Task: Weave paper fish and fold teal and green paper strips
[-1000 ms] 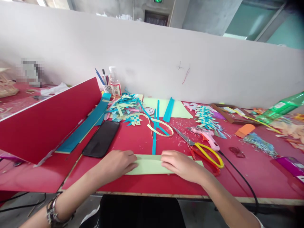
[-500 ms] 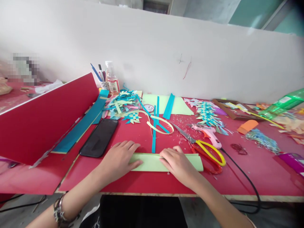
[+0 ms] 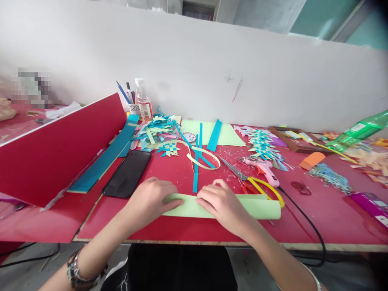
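A light green sheet of paper (image 3: 260,208), folded over on itself, lies along the front of the red table. My left hand (image 3: 153,200) grips its left end, thumb on top and fingers curled at the far edge. Just right of that, my right hand (image 3: 222,204) is closed on the paper's upper edge, thumb and fingers pressed on it. The fold's right part bulges as a loose roll over the scissors' handles, hiding part of them. Between the hands and the back, a blue paper strip (image 3: 195,173) points toward the paper, near a curled cream strip (image 3: 212,155).
Scissors (image 3: 254,182) and a pink glue gun (image 3: 263,169) with a black cord lie to the right. A black phone (image 3: 127,173) is at left, beside a standing red board (image 3: 66,145). Behind are a paper-strip pile (image 3: 157,131), a small bottle (image 3: 144,103) and woven paper pieces (image 3: 262,143).
The folded paper's right end has shifted right and bulges more, covering more of the scissors' red handle. My right hand has moved slightly left; my left fingers are more curled.
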`<state>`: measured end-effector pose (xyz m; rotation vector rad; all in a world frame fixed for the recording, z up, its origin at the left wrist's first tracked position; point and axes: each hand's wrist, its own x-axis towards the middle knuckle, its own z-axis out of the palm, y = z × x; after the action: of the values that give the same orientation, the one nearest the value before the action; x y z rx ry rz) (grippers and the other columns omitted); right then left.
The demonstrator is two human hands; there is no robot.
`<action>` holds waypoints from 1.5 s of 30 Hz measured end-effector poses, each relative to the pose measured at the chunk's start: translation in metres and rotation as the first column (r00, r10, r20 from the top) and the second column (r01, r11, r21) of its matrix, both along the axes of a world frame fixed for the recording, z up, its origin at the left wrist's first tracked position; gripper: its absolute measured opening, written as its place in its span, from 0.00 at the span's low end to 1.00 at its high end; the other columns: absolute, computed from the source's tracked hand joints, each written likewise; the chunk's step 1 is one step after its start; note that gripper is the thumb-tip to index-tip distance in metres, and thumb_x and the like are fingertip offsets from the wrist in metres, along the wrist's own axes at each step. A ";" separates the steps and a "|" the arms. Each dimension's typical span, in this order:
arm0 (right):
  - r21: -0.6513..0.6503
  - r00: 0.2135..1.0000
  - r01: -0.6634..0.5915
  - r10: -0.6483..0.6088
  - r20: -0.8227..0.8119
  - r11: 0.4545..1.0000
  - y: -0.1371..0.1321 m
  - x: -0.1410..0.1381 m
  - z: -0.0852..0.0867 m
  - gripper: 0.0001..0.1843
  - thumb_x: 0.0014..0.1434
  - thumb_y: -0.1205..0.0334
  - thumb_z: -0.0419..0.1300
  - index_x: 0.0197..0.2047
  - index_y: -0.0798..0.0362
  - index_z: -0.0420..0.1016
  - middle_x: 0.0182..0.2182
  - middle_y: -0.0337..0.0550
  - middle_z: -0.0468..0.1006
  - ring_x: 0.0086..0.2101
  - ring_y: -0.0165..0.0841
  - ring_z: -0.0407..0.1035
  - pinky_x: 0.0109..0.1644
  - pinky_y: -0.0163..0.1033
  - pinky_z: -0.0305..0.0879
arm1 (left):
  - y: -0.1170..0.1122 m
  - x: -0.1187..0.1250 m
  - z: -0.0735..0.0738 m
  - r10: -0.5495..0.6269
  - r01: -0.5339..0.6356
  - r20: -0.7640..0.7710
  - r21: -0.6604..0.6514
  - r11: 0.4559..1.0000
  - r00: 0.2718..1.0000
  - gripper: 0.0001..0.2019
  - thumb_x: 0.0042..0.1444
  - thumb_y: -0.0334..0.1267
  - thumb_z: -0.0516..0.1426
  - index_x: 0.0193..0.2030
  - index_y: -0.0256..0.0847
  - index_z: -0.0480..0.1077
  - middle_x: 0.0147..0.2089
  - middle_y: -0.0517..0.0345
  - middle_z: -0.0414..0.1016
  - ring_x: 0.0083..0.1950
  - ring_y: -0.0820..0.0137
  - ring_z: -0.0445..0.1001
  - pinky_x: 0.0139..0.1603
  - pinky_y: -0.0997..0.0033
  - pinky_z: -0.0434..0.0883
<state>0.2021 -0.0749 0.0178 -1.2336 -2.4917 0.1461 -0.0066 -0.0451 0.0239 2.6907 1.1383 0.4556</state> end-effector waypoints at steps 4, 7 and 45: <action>-0.015 0.998 0.040 -0.041 -0.047 0.999 -0.001 0.011 0.009 0.14 0.61 0.62 0.44 0.27 0.54 0.63 0.23 0.36 0.69 0.25 0.26 0.59 0.41 0.36 0.48 | -0.001 -0.017 0.001 0.203 -0.165 0.202 -0.188 0.968 0.958 0.15 0.51 0.47 0.52 0.25 0.36 0.66 0.25 0.61 0.68 0.27 0.75 0.64 0.31 0.77 0.59; -0.039 0.997 0.051 -0.054 -0.063 0.998 -0.004 0.016 0.013 0.15 0.62 0.62 0.43 0.27 0.53 0.64 0.23 0.36 0.70 0.26 0.26 0.59 0.42 0.37 0.48 | -0.007 -0.016 -0.001 0.340 -0.143 0.350 -0.483 0.864 0.873 0.16 0.50 0.48 0.53 0.36 0.36 0.68 0.34 0.58 0.72 0.34 0.72 0.67 0.32 0.78 0.63; -0.036 0.999 0.035 -0.036 -0.017 0.999 -0.014 -0.002 0.029 0.22 0.61 0.54 0.42 0.18 0.53 0.60 0.14 0.35 0.60 0.23 0.27 0.55 0.29 0.31 0.50 | -0.041 0.016 -0.002 0.464 -0.025 0.510 -0.653 0.757 0.724 0.18 0.49 0.48 0.52 0.23 0.33 0.69 0.23 0.60 0.67 0.25 0.75 0.62 0.24 0.80 0.59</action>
<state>0.1996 -0.0890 0.0468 -1.2847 -2.4609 0.1928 0.0094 -0.0856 0.0219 1.5950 1.1674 0.8199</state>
